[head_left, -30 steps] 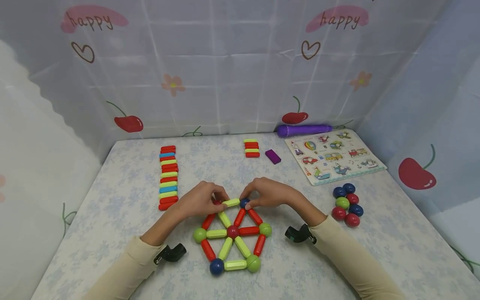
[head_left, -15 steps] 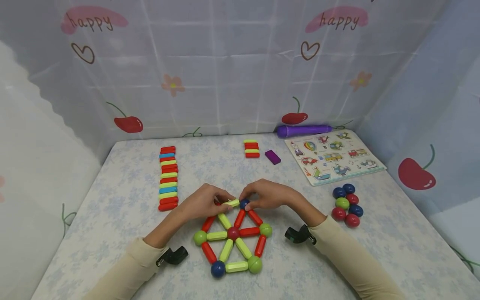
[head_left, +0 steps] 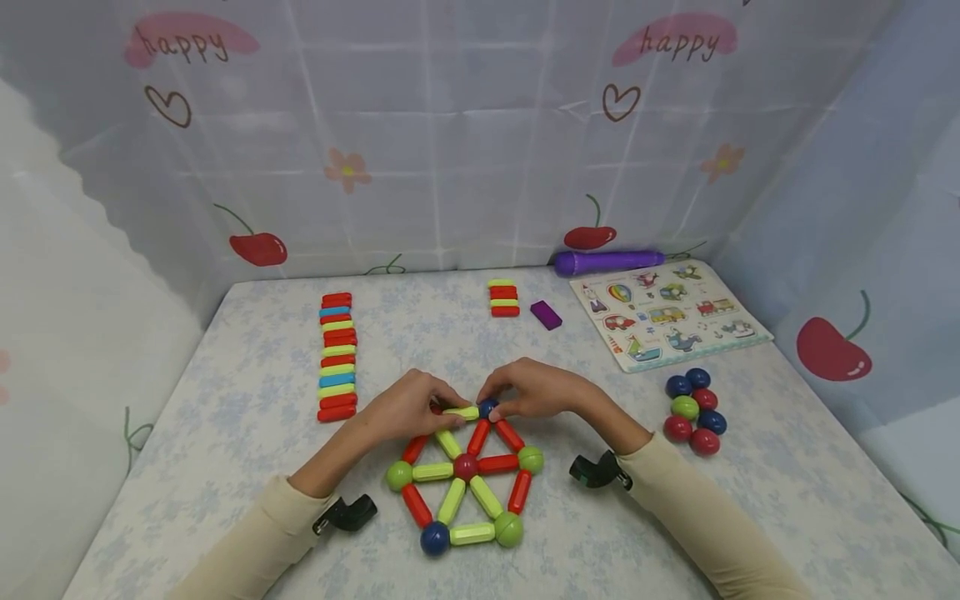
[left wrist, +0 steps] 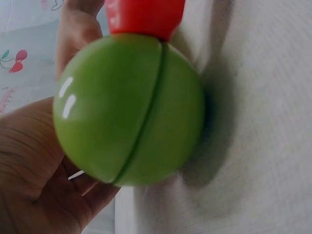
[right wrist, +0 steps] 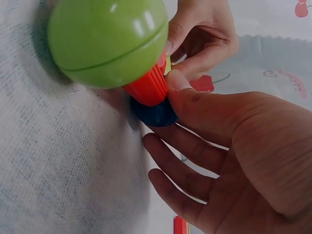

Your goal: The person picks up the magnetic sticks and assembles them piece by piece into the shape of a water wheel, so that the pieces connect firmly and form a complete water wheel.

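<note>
A flat wheel of magnetic sticks and balls lies on the table, with a red ball (head_left: 466, 467) at its hub. At the far side of the wheel, my left hand (head_left: 411, 406) pinches a yellow-green magnetic stick (head_left: 467, 412) between thumb and fingers. That stick's right end meets a dark blue ball (head_left: 487, 408), which the thumb and fingers of my right hand (head_left: 538, 388) hold. My left fingers mostly hide another red ball. Close to the left wrist camera is a green ball (left wrist: 126, 109); the right wrist view has another green ball (right wrist: 107, 41) with a red stick (right wrist: 148, 87).
A column of coloured sticks (head_left: 337, 358) lies to the left, a shorter stack (head_left: 504, 298) at the back. Beside that are a purple block (head_left: 546, 315), a picture puzzle board (head_left: 667, 312) and a purple wand-like object (head_left: 607, 262). Several loose balls (head_left: 685, 407) sit at the right.
My left hand has shifted slightly right, from around the red ball onto the yellow-green stick. The stick's right end, tilted up half a second ago, now lies lower against the blue ball.
</note>
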The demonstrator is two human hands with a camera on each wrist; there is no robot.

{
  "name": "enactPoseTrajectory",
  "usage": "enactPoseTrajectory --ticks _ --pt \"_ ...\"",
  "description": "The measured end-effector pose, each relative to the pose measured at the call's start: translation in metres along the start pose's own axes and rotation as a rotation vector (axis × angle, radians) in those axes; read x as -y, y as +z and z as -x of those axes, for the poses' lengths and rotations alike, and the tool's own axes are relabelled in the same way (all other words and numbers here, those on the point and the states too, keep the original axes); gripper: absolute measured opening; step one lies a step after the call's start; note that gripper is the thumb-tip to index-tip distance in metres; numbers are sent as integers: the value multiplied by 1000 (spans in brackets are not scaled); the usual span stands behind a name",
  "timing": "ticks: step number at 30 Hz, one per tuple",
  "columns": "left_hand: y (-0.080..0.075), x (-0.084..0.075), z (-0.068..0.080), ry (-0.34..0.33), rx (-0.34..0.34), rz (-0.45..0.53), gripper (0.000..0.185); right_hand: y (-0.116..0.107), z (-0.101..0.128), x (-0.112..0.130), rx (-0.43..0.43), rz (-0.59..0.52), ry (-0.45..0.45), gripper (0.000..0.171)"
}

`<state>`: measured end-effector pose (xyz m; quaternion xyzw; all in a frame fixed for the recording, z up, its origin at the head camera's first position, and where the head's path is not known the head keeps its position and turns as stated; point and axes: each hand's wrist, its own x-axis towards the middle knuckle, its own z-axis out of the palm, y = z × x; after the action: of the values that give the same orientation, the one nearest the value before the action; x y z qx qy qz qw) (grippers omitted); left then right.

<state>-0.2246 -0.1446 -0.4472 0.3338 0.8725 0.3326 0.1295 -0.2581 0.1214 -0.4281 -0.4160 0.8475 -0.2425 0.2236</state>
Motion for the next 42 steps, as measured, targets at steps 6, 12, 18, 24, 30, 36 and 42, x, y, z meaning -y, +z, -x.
enactPoseTrajectory --ticks 6,12,18,24,30,36,42 --pt "2 0 1 -69 -42 -42 21 0 1 0 -24 23 23 32" --pt "5 1 1 -116 -117 -56 21 -17 14 2 -110 0 81 33" --pt "11 0 1 -129 -163 -102 20 -40 68 -4 -290 39 133 28" --pt "5 -1 1 -115 -171 -141 24 -46 142 -24 -401 127 233 21" --pt "0 0 4 -138 -145 -134 21 -33 195 -42 -385 129 343 22" --pt "1 2 6 -130 -141 -127 20 -14 227 -48 -400 194 385 31" --pt "2 3 2 -121 -139 -110 21 0 239 -48 -443 275 399 32"
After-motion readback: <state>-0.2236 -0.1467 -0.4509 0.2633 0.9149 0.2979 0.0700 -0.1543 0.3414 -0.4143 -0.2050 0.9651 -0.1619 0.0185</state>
